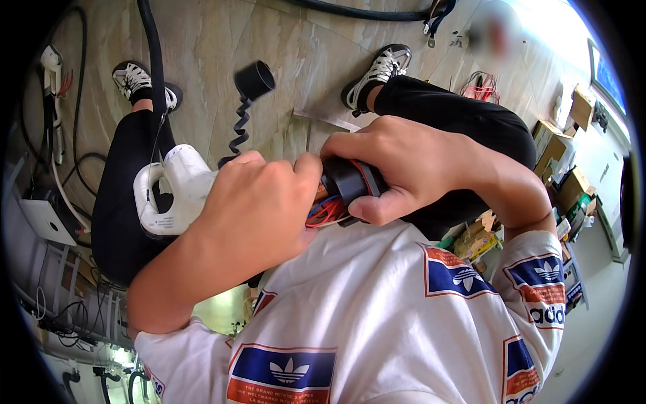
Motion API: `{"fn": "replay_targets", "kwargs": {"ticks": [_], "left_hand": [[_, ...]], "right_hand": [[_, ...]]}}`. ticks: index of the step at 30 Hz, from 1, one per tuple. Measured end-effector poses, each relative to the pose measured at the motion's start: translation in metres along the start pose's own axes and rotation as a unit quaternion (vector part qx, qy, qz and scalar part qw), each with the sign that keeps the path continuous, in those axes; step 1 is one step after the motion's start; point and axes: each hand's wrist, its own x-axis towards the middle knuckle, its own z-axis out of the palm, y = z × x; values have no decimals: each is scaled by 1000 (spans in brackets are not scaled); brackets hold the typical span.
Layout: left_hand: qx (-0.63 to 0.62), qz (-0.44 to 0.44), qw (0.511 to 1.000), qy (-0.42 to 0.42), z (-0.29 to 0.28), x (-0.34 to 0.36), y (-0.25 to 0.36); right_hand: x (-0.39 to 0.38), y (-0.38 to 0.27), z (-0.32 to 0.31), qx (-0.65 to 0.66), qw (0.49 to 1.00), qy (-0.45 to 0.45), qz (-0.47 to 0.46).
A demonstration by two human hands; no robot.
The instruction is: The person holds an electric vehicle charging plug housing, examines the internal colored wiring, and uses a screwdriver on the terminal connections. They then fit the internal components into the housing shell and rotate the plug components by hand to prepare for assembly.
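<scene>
My left hand [262,202] is closed around the body of a white plastic plug-like device [168,209] with a loop handle, lying across my lap. Red, blue and white wires [326,214] show between my hands. My right hand [400,168] is closed on a black cylindrical housing [353,182] beside them, thumb curled under it. Beyond my hands, a black coiled cord [239,128] leads to a loose black cup-shaped part [254,79]. A thick black cable [151,60] runs up past the white device.
My feet rest on a tiled floor [202,40]. At left are cables [81,101], a white box [47,219] and metal racking. A thick cable [363,15] and red wires [479,86] lie ahead. Cardboard boxes [558,151] and a screen [605,77] stand at right.
</scene>
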Motion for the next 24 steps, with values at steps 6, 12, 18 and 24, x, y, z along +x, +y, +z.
{"fn": "replay_targets", "kwargs": {"ticks": [6,12,18,24], "left_hand": [[-23,-10,999,47,3,6,0],[-22,-40,997,61,-1,8,-1],[-19,-83,995,61,5,19,-4],[-40,-93,994,39,4,30,-8]], "right_hand": [[4,11,-7,65,993,74,-57],[0,17,10,315,926,200,62],[12,28,18,371,880,251,159],[19,30,27,422,823,319,206]]}}
